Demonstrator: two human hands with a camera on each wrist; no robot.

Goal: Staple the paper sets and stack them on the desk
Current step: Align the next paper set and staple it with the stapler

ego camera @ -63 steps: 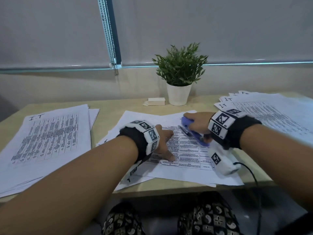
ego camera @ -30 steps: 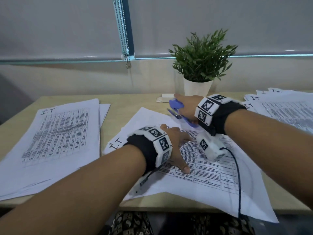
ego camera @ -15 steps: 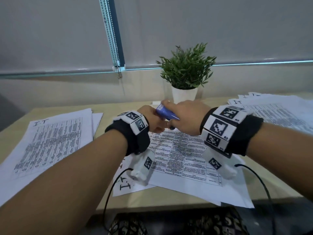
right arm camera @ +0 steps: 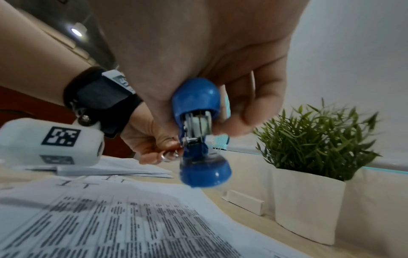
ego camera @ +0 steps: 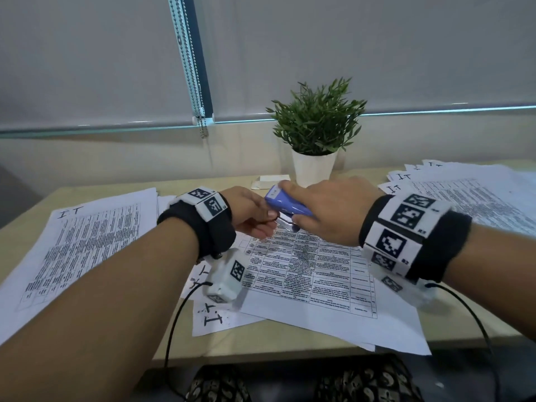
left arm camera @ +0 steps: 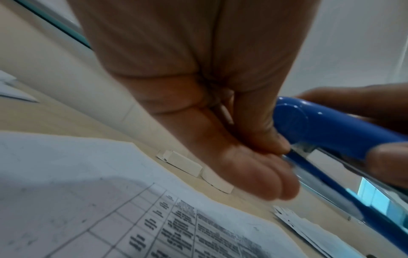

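Paper sets (ego camera: 304,274) lie fanned on the desk (ego camera: 278,340) directly under both hands, printed tables facing up, with "I.T" written by hand on the sheet corners. Above them the right hand (ego camera: 333,213) grasps a blue stapler (ego camera: 287,206), fingers wrapped over its top and thumb underneath, lifted clear of the sheets. The stapler's front end points toward the left hand (ego camera: 251,213), whose fingers (left arm camera: 264,139) are curled and pinch at the metal mouth of the stapler; what exactly they hold there is too blurred to tell. A taller stack of sheets (ego camera: 81,242) rests to the left of the hands, and another spread of paper (ego camera: 464,195) sits to the right. Behind the hands stand a potted plant (ego camera: 316,140) and a small white box (ego camera: 269,181), near the wall.
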